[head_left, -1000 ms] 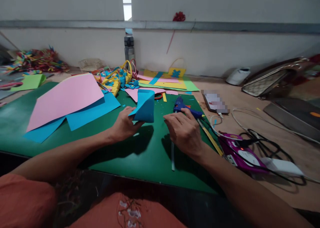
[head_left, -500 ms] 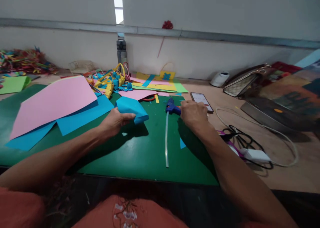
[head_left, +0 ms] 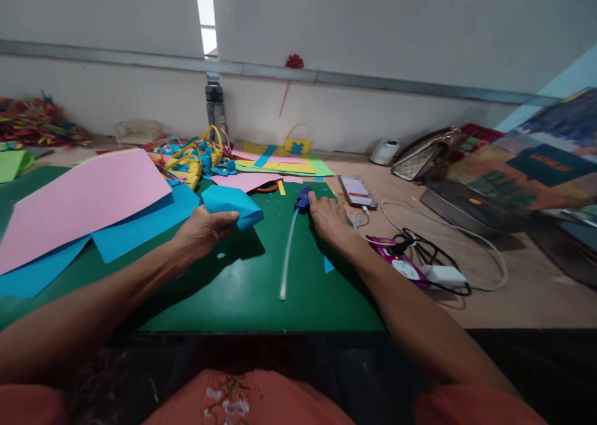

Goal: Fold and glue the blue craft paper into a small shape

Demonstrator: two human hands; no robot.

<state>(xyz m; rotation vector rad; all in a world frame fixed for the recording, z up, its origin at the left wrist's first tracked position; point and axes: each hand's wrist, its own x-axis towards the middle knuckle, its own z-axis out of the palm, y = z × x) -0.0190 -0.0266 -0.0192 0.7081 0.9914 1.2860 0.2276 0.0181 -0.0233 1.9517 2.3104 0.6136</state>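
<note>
My left hand (head_left: 204, 229) is closed on a folded piece of blue paper (head_left: 236, 204), thumb on top, held just above the green mat (head_left: 224, 307). To its right, my right hand (head_left: 330, 216) has its fingers curled over the handle of a blue glue gun (head_left: 303, 200). Most of that handle is hidden under the fingers. A long clear glue stick (head_left: 288, 257) sticks out of the gun's back end and points toward me. A small blue paper scrap (head_left: 329, 264) lies by my right wrist.
Pink sheets (head_left: 93, 201) overlap blue sheets (head_left: 149, 226) on the left. Behind are yellow and blue paper baskets (head_left: 196, 160) and red-handled scissors (head_left: 267, 188). A phone (head_left: 357, 191), a purple power strip (head_left: 396, 266) with cables and a brown case (head_left: 471, 207) lie right.
The view has turned a little to the right. My right hand now covers the glue gun's handle more closely, and the gun with its glue stick has tilted. The left hand keeps the blue paper.
</note>
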